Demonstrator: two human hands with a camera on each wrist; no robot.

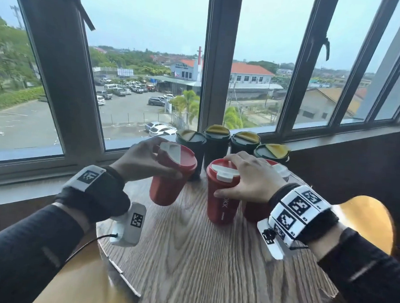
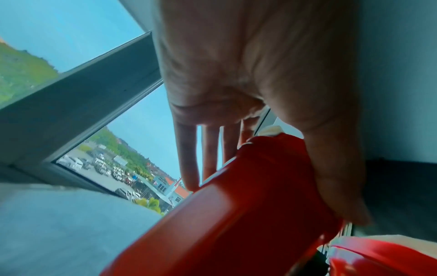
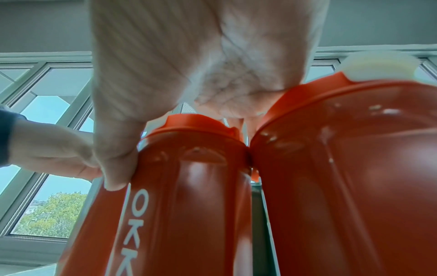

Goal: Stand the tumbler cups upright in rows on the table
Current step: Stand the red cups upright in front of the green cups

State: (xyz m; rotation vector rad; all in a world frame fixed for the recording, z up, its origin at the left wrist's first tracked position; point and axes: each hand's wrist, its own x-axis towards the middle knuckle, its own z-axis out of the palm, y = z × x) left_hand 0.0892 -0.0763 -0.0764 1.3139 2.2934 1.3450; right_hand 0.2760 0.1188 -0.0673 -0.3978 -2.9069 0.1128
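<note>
Left hand (image 1: 144, 158) is gripping a tilted red tumbler (image 1: 169, 176) above the surface (image 1: 211, 257); right hand (image 1: 251, 178) is clasping an upright red tumbler (image 1: 221, 190) standing there. Four dark green tumblers (image 1: 216, 143) are standing in a row behind, by the window.

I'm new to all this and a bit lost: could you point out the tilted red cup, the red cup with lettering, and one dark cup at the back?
tilted red cup (image 1: 166, 186): head view, its body.
lettered red cup (image 1: 222, 207): head view, its body.
dark cup (image 1: 215, 150): head view, its body.
</note>
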